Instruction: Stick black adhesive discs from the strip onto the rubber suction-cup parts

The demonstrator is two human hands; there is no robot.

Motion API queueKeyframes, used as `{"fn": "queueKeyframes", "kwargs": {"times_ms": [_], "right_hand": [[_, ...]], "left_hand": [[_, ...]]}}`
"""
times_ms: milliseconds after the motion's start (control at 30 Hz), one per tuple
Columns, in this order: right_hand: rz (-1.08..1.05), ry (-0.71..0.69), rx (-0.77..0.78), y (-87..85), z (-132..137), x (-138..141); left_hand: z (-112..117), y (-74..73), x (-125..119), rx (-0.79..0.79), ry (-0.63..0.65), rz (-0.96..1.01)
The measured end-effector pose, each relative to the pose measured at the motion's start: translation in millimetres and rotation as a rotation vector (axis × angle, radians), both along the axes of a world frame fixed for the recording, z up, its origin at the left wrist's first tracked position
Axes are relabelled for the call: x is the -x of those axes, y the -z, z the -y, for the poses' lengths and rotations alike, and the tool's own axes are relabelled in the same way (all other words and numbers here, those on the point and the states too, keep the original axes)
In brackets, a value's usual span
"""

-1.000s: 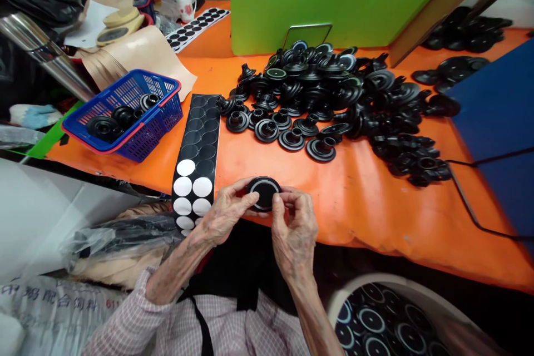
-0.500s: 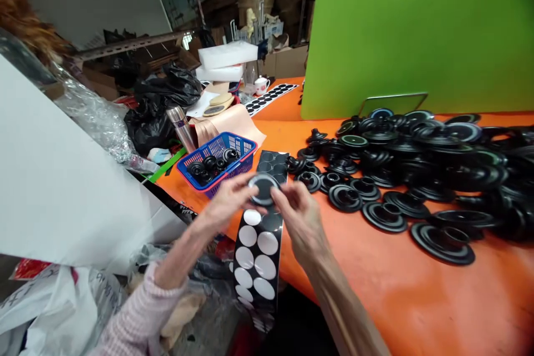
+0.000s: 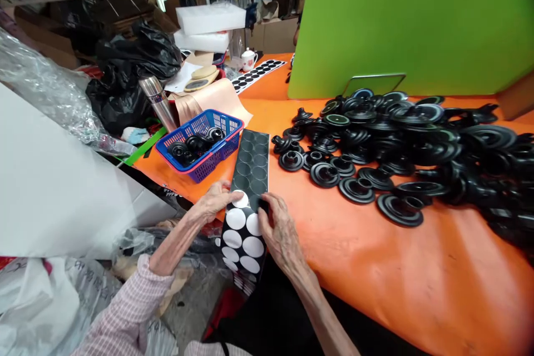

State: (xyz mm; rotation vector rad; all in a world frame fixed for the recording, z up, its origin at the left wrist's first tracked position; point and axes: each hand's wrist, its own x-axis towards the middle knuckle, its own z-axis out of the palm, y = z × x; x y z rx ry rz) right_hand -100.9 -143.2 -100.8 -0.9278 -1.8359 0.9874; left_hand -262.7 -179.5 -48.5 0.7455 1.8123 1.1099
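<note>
A black backing strip (image 3: 250,164) lies over the near edge of the orange table, with round white stickers (image 3: 244,233) on its lower part and empty round cut-outs higher up. My left hand (image 3: 212,203) is curled at the strip's left edge, its fingertips pinching the topmost white sticker (image 3: 240,198). My right hand (image 3: 280,231) grips the strip's right edge with bent fingers. Neither hand holds a black part. A row of black round flanged parts (image 3: 359,189) lies to the right.
A blue basket (image 3: 200,144) holding a few black parts stands left of the strip. A big heap of black parts (image 3: 417,128) covers the table (image 3: 375,267) before a green board (image 3: 417,16). A flask (image 3: 158,101), bags and foam blocks crowd the far left.
Both hands held a black round part before; it is now out of them. The hands have come down onto the sticker strip, and the view has turned left.
</note>
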Motion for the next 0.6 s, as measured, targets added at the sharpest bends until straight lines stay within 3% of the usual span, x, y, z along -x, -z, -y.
{"fn": "queueKeyframes", "kwargs": {"times_ms": [100,267,433,600], "right_hand": [[-0.002,0.006,0.022,-3.8,2.8,1.0],[-0.039,0.022,0.053,-6.9,3.6,-0.5],[-0.062,0.040,0.045,-8.5,3.5,0.2],[0.003,0.134,0.149,-19.4,-5.4,-15.5]], "left_hand": [[-2.4,-6.4,-4.0,0.009,0.076,0.287],[0.5,-13.4,-13.2,-0.062,0.006,0.539],[1.6,-6.9,-15.1,-0.146,0.046,0.494],[1.5,-4.6,-12.4,-0.121,0.093,0.347]]}}
